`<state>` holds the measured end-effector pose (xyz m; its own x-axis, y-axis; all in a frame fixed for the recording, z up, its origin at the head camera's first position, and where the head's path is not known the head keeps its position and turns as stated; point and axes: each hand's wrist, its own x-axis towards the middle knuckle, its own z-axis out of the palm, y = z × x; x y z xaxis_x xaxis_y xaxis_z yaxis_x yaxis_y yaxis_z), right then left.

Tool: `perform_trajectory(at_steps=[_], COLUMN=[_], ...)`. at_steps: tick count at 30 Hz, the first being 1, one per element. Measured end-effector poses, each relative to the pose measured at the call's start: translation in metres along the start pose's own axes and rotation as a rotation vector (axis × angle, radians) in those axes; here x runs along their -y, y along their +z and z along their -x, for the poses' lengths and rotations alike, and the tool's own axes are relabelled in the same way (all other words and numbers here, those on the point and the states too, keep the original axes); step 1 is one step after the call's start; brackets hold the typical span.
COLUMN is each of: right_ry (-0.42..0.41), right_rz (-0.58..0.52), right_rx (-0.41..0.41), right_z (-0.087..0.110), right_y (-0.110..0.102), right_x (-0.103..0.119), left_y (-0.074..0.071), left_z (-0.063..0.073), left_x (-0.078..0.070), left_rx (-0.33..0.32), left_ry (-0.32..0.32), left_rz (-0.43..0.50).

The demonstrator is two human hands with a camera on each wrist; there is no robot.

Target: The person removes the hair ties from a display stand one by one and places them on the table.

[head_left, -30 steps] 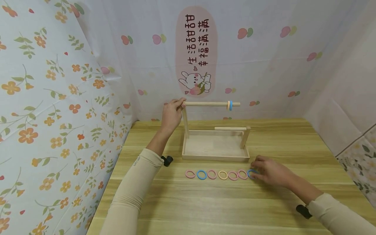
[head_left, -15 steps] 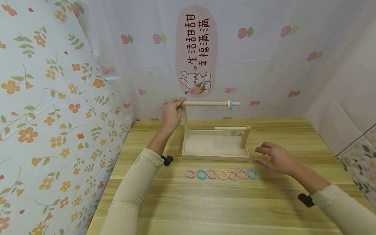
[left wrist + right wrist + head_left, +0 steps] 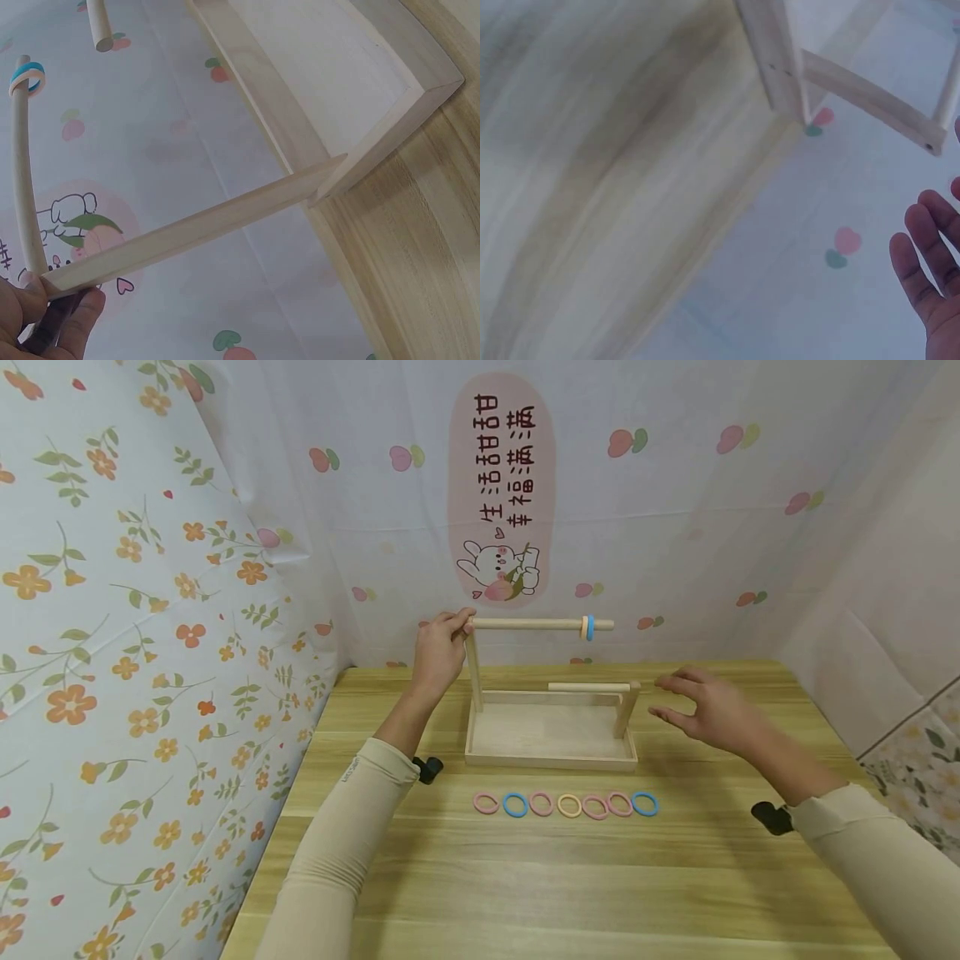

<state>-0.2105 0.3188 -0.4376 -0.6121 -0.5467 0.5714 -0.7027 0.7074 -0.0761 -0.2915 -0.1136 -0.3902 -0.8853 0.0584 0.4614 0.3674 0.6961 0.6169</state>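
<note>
At the top of the tall post of a wooden rack (image 3: 551, 763), my left hand (image 3: 438, 653) pinches the corner where the upper rod (image 3: 525, 624) begins. In the left wrist view, thumb and fingers sit on either side of that post (image 3: 187, 229). A peach hair tie (image 3: 583, 627) and a blue hair tie (image 3: 590, 627) hang on the upper rod near its free end. My right hand (image 3: 716, 710) is in the air right of the short post, fingers spread and holding nothing. The right wrist view shows its fingers apart from the short post (image 3: 870, 97).
In front of the rack lies a row of several pink, blue and yellow hair ties, from a pink one (image 3: 486, 802) to a blue one (image 3: 645, 804). A lower rod (image 3: 588, 687) points left from the short post. A patterned cloth (image 3: 675, 552) hangs behind the table.
My right hand has left the blue hair tie at the row's right end, rising and moving away towards the rack's right side with its fingers spread. My left hand stays on the post.
</note>
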Motion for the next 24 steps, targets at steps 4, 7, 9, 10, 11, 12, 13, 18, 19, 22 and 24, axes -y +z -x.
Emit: perform_trajectory(at_steps=[4, 7, 9, 10, 11, 12, 13, 18, 19, 22, 24], right_ry=[-0.026, -0.046, -0.056, -0.053, -0.046, -0.042, -0.037, -0.03, -0.031, -0.03, -0.017], right_rz=[0.005, 0.01, 0.015, 0.015, 0.014, 0.013, 0.013, 0.005, 0.005, 0.013, 0.019], right_rx=[-0.044, -0.067, -0.068, -0.065, -0.059, -0.052, -0.045, -0.033, -0.038, -0.063, -0.074], right_z=[-0.012, -0.021, -0.029, -0.032, -0.035, -0.038, -0.04, -0.052, -0.055, -0.061, -0.064], right_y=[-0.001, -0.002, -0.004, -0.004, -0.006, -0.006, -0.007, -0.008, -0.007, -0.004, -0.002], right_x=[-0.004, -0.005, -0.003, -0.003, -0.002, -0.001, 0.0, 0.0, 0.0, 0.0, 0.001], left_y=[-0.001, -0.001, -0.001, -0.001, -0.001, -0.001, -0.001, -0.002, -0.002, -0.001, -0.001], left_z=[0.0, 0.001, 0.001, 0.0, 0.0, 0.0, 0.0, 0.001, 0.001, 0.001, 0.001], left_x=[0.0, -0.001, -0.001, -0.001, -0.001, -0.001, -0.001, -0.002, -0.002, -0.002, -0.002], left_rx=[-0.003, -0.006, -0.01, -0.012, -0.013, -0.014, -0.014, -0.002, 0.001, 0.008, 0.009], left_ry=[0.005, 0.005, 0.004, 0.004, 0.004, 0.005, 0.004, -0.004, -0.007, -0.017, -0.023], left_rz=[0.003, 0.005, 0.008, 0.012, 0.015, 0.017, 0.019, 0.019, 0.019, 0.016, 0.017])
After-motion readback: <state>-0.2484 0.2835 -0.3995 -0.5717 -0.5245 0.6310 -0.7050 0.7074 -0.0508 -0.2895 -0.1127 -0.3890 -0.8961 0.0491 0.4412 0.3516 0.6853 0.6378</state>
